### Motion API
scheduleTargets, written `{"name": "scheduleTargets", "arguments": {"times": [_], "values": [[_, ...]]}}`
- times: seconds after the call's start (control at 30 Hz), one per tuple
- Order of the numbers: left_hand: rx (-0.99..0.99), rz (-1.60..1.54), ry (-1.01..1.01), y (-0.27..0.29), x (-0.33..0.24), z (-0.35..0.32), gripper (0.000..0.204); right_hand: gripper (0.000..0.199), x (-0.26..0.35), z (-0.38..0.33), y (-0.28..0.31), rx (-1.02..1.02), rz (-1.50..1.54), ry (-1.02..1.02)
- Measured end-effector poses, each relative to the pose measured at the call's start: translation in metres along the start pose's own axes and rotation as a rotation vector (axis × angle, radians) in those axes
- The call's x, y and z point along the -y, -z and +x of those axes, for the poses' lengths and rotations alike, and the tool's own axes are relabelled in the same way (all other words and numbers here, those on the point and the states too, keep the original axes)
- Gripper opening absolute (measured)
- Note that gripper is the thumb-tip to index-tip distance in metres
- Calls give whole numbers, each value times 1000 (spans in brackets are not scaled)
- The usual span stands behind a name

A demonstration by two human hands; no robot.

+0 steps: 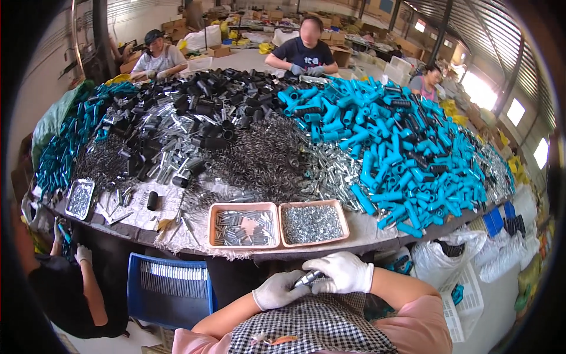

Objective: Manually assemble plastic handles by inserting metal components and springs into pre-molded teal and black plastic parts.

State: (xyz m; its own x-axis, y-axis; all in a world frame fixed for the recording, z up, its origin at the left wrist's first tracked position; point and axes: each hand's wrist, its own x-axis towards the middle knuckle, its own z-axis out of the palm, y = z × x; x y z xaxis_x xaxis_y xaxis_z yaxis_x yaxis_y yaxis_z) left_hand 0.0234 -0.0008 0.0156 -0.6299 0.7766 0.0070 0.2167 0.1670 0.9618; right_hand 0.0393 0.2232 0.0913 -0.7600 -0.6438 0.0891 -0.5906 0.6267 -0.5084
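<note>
In front of my checked apron, both white-gloved hands meet around a short, shiny metal rod [308,278]. My left hand [278,290] is closed around its lower end. From the right, my right hand [343,272] is closed over its other end, and the fingers hide much of it. Just beyond them at the table edge, a pink tray [211,227] holds slim metal pins. Touching it, a second pink tray [344,229] is filled with small silver metal pieces.
Heaped across the table are turquoise plastic handles [383,135], dark springs [259,156] and black sleeves [206,106]. A blue bin [171,304] with metal rods stands left of me. Two people sit opposite, one at far right; another works at left.
</note>
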Motion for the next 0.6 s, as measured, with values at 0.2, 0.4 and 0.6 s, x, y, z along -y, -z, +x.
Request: {"name": "scheduleTargets", "arguments": {"times": [0.2,0.4,0.6], "values": [[131,-15,5,7,6,-2,30,30,-9,-1,-11,-9,119,37],[167,-21,-33,4,0,0,33,42,-12,1,-3,283,-177,-101],[105,-23,-70,-2,11,-1,33,52,0,6,11,157,32,-50]]}}
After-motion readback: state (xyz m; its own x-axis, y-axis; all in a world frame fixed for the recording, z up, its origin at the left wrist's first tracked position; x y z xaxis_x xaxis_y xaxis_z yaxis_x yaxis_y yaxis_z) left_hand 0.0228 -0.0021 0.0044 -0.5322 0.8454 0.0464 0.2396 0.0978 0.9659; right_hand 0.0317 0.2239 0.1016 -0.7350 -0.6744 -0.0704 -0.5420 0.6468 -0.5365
